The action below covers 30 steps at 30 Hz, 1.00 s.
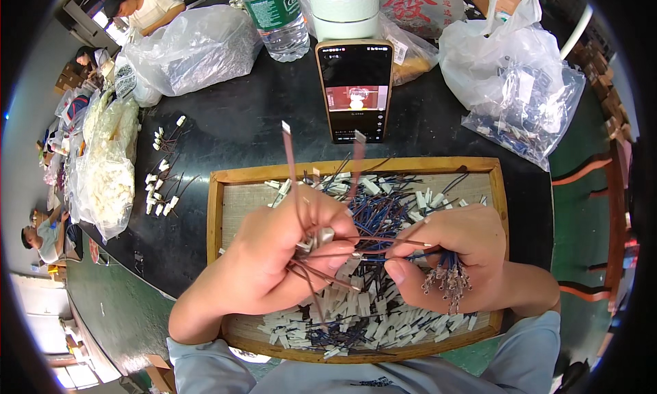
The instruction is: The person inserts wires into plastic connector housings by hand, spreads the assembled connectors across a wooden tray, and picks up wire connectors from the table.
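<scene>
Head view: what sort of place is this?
Likely a small wiring-assembly workshop: a wooden tray heaped with blue wires and white connectors, bagged parts on a black table, other people nearby.

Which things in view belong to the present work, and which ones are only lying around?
In use:
brown wires, in the left hand
metal-tipped wires, in the right hand
wooden tray below, heaped with white connectors and blue wires

Apparently just lying about:
phone, screen lit
water bottle
pale green container
</scene>
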Tool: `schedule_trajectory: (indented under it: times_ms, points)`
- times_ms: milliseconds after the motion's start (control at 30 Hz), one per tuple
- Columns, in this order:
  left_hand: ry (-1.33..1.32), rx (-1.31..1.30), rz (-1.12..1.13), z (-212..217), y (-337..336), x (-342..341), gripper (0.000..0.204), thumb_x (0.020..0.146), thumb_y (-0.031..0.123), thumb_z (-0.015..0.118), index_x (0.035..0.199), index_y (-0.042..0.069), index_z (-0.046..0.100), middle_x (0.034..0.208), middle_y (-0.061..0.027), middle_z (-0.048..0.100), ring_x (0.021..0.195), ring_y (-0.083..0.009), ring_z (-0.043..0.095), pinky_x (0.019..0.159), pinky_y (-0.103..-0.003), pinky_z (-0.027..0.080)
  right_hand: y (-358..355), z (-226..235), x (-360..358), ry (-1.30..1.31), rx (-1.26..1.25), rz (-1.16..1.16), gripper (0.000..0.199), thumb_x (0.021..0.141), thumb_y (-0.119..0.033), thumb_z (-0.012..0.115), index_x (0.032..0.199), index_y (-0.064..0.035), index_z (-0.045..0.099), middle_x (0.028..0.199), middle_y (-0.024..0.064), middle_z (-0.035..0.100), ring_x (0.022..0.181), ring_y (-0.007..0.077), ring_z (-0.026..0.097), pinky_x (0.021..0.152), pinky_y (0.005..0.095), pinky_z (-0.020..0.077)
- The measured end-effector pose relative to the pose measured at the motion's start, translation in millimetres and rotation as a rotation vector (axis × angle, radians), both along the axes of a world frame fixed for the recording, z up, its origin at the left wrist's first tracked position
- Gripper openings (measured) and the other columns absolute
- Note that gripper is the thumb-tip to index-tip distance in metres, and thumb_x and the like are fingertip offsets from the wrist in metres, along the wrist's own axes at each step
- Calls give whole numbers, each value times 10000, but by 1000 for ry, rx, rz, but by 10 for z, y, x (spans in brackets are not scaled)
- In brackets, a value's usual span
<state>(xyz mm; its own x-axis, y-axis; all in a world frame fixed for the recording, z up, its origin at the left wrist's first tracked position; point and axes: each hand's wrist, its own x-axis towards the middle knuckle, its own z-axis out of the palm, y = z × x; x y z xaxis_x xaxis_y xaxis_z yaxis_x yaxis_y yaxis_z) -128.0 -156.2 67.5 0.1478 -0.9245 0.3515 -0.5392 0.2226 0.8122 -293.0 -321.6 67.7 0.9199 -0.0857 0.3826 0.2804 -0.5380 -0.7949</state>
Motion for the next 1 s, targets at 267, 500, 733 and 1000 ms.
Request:
schedule_trajectory:
  times_ms: [267, 500, 733, 1000]
  points:
    - [-220, 39, 30, -14, -12, -166, 233, 766, -26, 638, 936, 34, 490, 748, -95, 606, 591, -224, 601, 530, -277, 465, 66, -105, 46, -2, 32, 8, 298, 636, -88, 753, 908, -86, 631, 785, 44, 664, 647, 219, 645, 531, 278, 476]
    - [-233, -15, 69, 13, -18, -154, 198, 785, 0, 632, 914, 24, 484, 733, -103, 598, 598, -223, 598, 551, -288, 475, 84, -109, 51, -11, 38, -32, 231, 676, -140, 768, 861, -108, 633, 733, 39, 648, 594, 214, 628, 491, 273, 453]
    - [-39, 31, 131, 28, 4, -26, 152, 886, 128, 547, 939, -14, 540, 793, -77, 627, 653, -136, 577, 627, -263, 469, 54, 20, 8, -24, 85, -140, 112, 763, -74, 718, 864, -61, 672, 754, 68, 658, 561, 160, 618, 490, 243, 439]
    - [-39, 69, 85, 17, 5, -68, 217, 889, 153, 550, 1013, -21, 587, 828, -91, 646, 694, -167, 621, 651, -278, 483, 81, -31, 26, 28, 240, -193, 127, 795, -86, 710, 880, -8, 657, 742, 92, 653, 623, 89, 608, 540, 210, 442]
